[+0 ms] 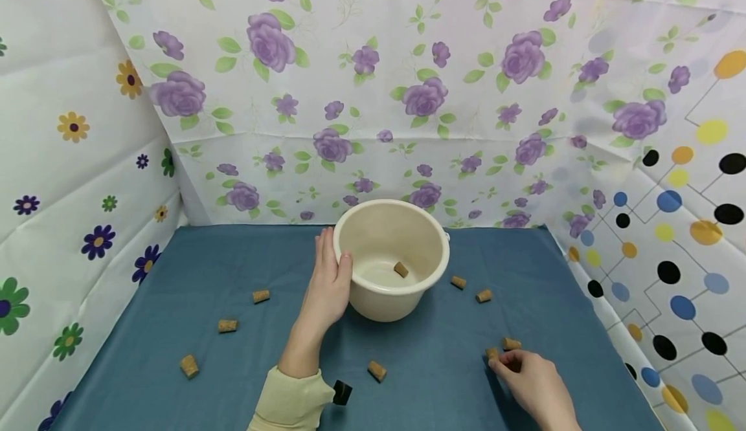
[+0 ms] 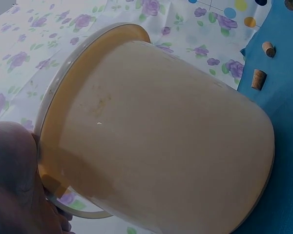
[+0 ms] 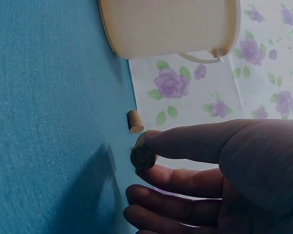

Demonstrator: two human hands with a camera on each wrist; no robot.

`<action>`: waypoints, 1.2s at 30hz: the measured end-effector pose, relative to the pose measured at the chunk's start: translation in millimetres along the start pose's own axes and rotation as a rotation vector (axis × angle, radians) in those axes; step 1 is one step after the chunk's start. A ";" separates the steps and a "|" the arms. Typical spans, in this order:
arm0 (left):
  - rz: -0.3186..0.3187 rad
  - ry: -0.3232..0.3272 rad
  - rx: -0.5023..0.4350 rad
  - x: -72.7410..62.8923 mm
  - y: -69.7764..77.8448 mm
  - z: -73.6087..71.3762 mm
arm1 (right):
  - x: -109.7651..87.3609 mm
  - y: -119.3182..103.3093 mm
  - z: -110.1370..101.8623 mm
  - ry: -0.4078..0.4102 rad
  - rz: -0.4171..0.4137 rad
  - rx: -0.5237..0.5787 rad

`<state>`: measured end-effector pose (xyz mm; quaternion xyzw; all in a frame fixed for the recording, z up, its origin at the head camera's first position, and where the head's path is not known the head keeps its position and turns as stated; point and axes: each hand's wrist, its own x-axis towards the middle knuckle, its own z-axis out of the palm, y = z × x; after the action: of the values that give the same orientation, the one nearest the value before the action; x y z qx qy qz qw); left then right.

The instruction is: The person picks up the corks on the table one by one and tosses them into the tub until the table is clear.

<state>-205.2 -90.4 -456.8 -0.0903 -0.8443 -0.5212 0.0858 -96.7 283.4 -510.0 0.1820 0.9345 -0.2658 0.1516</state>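
A cream plastic bucket [image 1: 384, 301] stands on the blue cloth with one cork [image 1: 401, 269] visible inside. My left hand [image 1: 327, 285] rests against the bucket's left side at the rim, fingers straight and thumb by the rim's edge. In the left wrist view, the bucket's wall [image 2: 171, 131] fills most of the picture. To the right, my right hand [image 1: 539, 382] pinches a cork [image 3: 143, 157] between thumb and forefinger. Another cork [image 1: 511, 343] lies just behind that hand.
Two corks, a nearer one [image 1: 484, 296] and a farther one [image 1: 458, 282], lie right of the bucket. One cork [image 1: 377, 371] lies in front, and several others, such as this cork [image 1: 228, 325], lie to the left. Flowered sheets [image 1: 361, 114] hang behind the blue cloth [image 1: 431, 379].
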 end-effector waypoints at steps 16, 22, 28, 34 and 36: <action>0.008 -0.013 0.003 0.4 -1.5 -1.3 | -1.6 -2.2 2.4 0.011 0.001 -0.005; 0.006 -0.010 -0.010 0.2 -1.5 -1.6 | -2.0 -3.2 2.0 0.021 -0.015 -0.002; -0.016 -0.023 -0.009 -0.8 -1.5 -1.8 | -0.3 -5.2 1.2 0.014 -0.008 -0.003; -0.017 -0.024 -0.006 -0.6 -1.4 -2.2 | 2.4 -8.1 -2.3 0.012 -0.017 0.001; -0.018 -0.023 -0.010 -0.4 -1.4 -1.6 | 3.5 -8.8 -3.8 0.013 -0.024 -0.001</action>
<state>-205.1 -92.5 -457.3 -0.0890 -0.8435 -0.5250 0.0710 -104.2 279.5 -504.4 0.1722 0.9377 -0.2661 0.1425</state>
